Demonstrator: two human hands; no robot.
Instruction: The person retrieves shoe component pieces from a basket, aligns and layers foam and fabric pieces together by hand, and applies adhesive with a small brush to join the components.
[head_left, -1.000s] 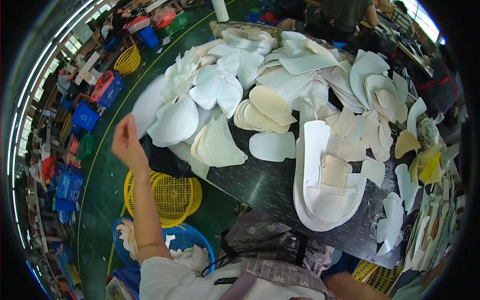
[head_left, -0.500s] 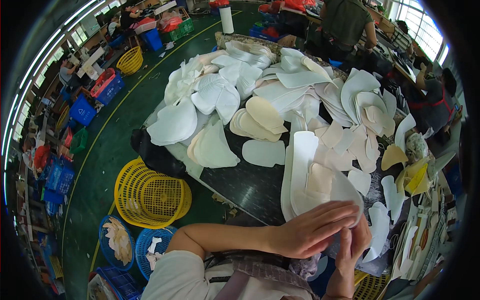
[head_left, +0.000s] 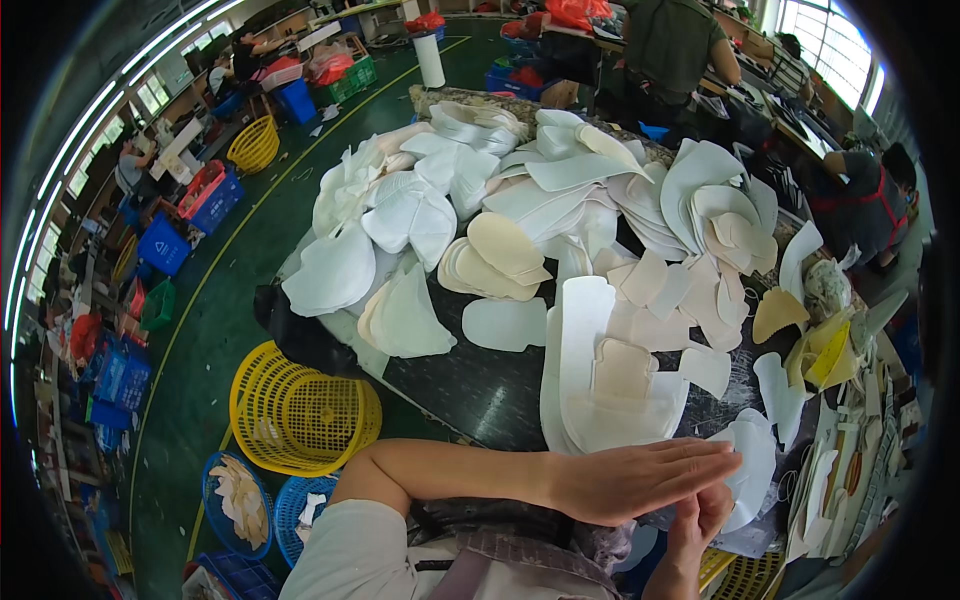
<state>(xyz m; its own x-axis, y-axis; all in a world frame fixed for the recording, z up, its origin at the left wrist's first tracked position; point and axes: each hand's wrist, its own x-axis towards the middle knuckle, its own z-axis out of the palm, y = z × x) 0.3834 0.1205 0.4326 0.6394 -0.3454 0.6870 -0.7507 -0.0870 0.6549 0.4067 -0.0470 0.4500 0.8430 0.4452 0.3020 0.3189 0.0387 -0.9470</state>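
Both of my hands meet at the near edge of the counter (head_left: pixel 480 395). Left hand (head_left: pixel 640 480) lies flat across my body, its grip wide, fingers straight and together, holding nothing I can see. Right hand (head_left: pixel 700 520) rises beneath it, fingers loosely curled against the left hand's fingertips; whether that grip pinches anything, I cannot tell.

Just beyond my hands sits a stack of long white cut sheets (head_left: pixel 590 380) curved like a wide U, with one beige notched piece (head_left: pixel 622 368) lying on top. One single white rounded piece (head_left: pixel 505 323) lies alone on the dark counter to its left. Farther back is one stack of beige oval pieces (head_left: pixel 495 258), and one cream fan-shaped stack (head_left: pixel 405 315) near the left edge. Many more white and beige cut pieces cover the rest of the counter, too many and too overlapped to count.

On the green floor (head_left: pixel 215 300) to my left stands one large yellow basket (head_left: pixel 300 410). Nearer me are two blue baskets: one (head_left: pixel 238 500) holds beige scraps, the other (head_left: pixel 305 505) white ones. Two other people work at the far side.
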